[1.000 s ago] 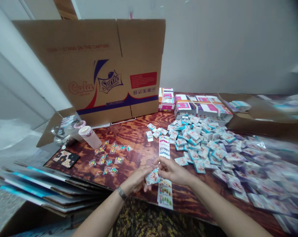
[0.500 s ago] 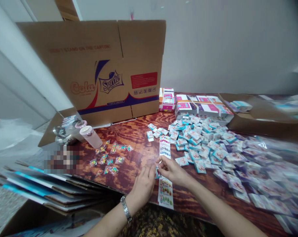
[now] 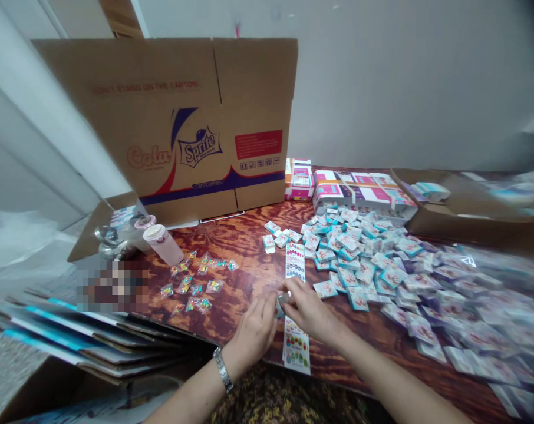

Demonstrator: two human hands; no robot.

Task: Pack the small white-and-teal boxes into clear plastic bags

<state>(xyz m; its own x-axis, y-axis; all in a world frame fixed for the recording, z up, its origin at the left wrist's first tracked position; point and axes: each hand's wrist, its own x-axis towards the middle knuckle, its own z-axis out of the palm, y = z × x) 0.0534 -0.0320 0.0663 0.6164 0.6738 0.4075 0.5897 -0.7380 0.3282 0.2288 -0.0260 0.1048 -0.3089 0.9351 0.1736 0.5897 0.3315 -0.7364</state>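
My left hand (image 3: 254, 325), with a metal watch (image 3: 223, 370) on its wrist, has its fingers closed on a small white and light-blue box (image 3: 281, 305). My right hand (image 3: 310, 312) pinches at the same box from the other side. Fingers hide most of the box and whatever the right fingertips may pinch. Beneath my hands lies a printed paper strip (image 3: 297, 347) with rows of coloured pictures; a similar printed part (image 3: 295, 259) shows beyond them. On the right spreads a heap of small boxes (image 3: 350, 247). Several small clear packets of bright pieces (image 3: 197, 290) lie to the left.
A large cardboard carton (image 3: 170, 118) stands behind on the patterned table (image 3: 244, 235). Wrapped bundles (image 3: 364, 191) and an open cardboard box (image 3: 465, 206) are at the back right. A pink cup (image 3: 163, 244) stands left, with flattened cartons (image 3: 72, 335) at the front left.
My right hand has shifted slightly and its fingers have turned over the small box. My left hand has moved a little leftward at the wrist. The strip stays in place.
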